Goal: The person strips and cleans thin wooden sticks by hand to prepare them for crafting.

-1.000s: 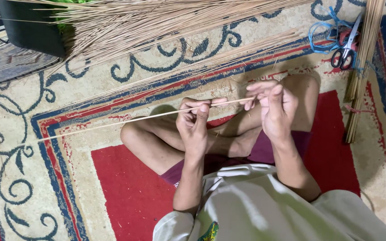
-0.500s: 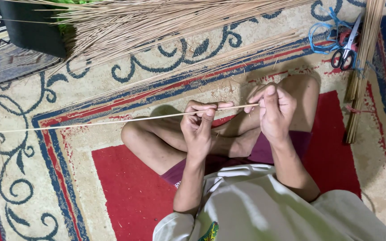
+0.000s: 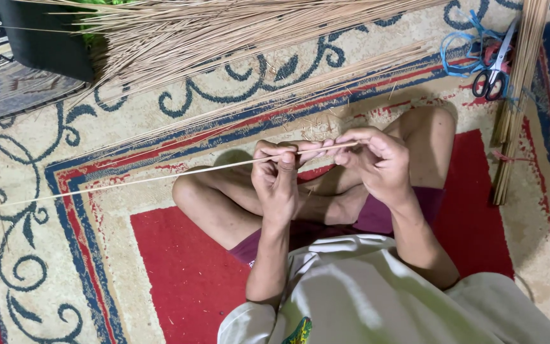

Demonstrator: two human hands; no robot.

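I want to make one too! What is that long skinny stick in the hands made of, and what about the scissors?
The long stick, pinched by the left hand and right hand, looks like a dried plant rib, maybe palm: pale tan, matte, thin, like the stick pile above. The scissors seem to have shiny metal blades and black handles, probably plastic.

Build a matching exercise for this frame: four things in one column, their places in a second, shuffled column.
Things:
1. thin stick
2. scissors
3. loose pile of sticks
4. upright bundle of sticks

Places:
A. spread across the top of the rug
B. pinched between left hand and right hand
C. along the right edge
D. top right, beside blue string

Pairs: 1-B, 2-D, 3-A, 4-C
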